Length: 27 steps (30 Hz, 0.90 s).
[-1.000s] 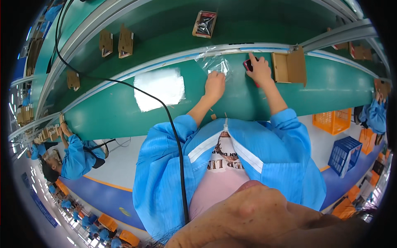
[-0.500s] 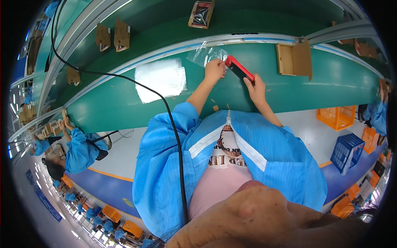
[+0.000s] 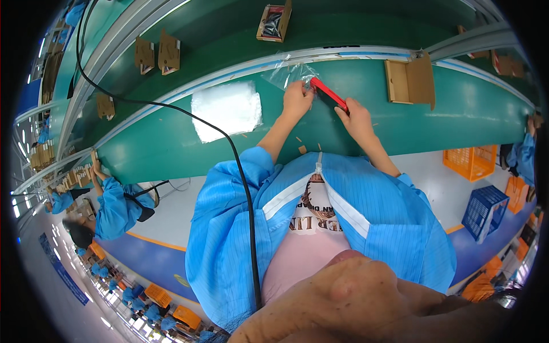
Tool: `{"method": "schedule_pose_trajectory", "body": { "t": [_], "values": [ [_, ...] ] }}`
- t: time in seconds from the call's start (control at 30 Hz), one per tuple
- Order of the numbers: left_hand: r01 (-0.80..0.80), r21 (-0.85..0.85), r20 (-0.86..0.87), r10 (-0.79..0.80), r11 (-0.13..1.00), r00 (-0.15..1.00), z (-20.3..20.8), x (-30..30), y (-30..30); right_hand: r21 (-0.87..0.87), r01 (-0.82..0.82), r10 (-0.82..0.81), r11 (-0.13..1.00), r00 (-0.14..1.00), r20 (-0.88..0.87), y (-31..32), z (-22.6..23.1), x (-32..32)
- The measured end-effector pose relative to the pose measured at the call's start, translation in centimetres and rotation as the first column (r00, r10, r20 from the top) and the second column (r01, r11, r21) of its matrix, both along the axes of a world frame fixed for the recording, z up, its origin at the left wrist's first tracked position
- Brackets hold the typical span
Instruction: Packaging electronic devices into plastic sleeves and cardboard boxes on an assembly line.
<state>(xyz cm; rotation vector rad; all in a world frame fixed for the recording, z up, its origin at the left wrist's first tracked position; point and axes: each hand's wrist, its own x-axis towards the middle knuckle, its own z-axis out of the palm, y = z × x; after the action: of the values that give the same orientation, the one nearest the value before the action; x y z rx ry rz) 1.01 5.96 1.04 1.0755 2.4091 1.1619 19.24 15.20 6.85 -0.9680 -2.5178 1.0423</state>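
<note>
My right hand [image 3: 355, 119] is closed round the near end of a slim red bar-shaped object [image 3: 330, 95], whose exact kind I cannot make out. Its far end meets the mouth of a clear plastic bag [image 3: 286, 73]. Pinched fingers of my left hand [image 3: 297, 98] hold that bag beside the red end. How far the red piece sits inside the film is unclear. On the green bench to the left lies a stack of clear or white plastic bags [image 3: 223, 111], bright with glare. An open cardboard box [image 3: 401, 83] stands to the right of my hands.
A black cable [image 3: 171, 108] crosses the view from upper left. Beyond the rail, a filled carton [image 3: 273, 23] and small cardboard boxes [image 3: 169, 52] rest on a darker green surface. Orange [image 3: 470, 163] and blue [image 3: 485, 212] crates stand on the floor. A co-worker in blue [image 3: 117, 208] works at left.
The red object has been turned in my right hand, so its dark face, visible before, is now mostly out of sight. My left hand keeps hold of the bag.
</note>
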Motion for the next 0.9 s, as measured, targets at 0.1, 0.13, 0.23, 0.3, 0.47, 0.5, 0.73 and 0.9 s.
{"method": "schedule_pose_trajectory", "body": {
  "t": [0.1, 0.13, 0.23, 0.3, 0.47, 0.5, 0.73, 0.9],
  "values": [
    [0.05, -0.133, 0.173, -0.027, 0.99, 0.985, -0.1, -0.1, 1.0, 0.056, -0.024, 0.023, 0.998, 0.999, 0.03, 0.0, 0.0, -0.1],
    [-0.004, -0.098, 0.272, 0.031, 0.995, 0.962, -0.5, 0.0, 1.0, 0.058, -0.025, 0.023, 0.998, 0.999, 0.029, -0.1, -0.1, -0.2],
    [-0.107, -0.1, 0.398, 0.138, 0.989, 0.907, -2.1, -0.8, 0.8, 0.099, -0.055, 0.054, 0.994, 0.998, 0.017, -0.6, -0.3, -0.3],
    [-0.132, -0.137, 0.431, 0.179, 0.982, 0.884, -1.4, -1.0, 1.1, 0.159, -0.075, 0.073, 0.984, 0.997, 0.014, -0.6, -0.5, -0.2],
    [-0.029, 0.147, -0.017, 0.032, 0.989, 0.999, 3.9, -0.4, 0.7, 0.236, -0.119, 0.092, 0.964, 0.988, 0.123, -0.8, -0.1, -0.7],
    [-0.032, 0.144, -0.017, 0.034, 0.989, 0.999, 4.2, 0.0, 0.2, 0.265, -0.139, 0.091, 0.954, 0.978, 0.187, -0.8, 0.3, -1.1],
    [0.316, 0.189, -0.268, -0.26, 0.93, 0.928, 8.3, 3.3, -0.7, -0.99, -0.029, -0.431, 0.14, 0.898, -0.087, 0.2, 1.8, -1.1],
    [0.446, 0.169, -0.258, -0.397, 0.879, 0.881, 12.2, 4.6, 0.6, -0.991, -0.03, -0.545, -0.128, 0.837, 0.045, 0.2, 5.1, -1.0]
  ]
}}
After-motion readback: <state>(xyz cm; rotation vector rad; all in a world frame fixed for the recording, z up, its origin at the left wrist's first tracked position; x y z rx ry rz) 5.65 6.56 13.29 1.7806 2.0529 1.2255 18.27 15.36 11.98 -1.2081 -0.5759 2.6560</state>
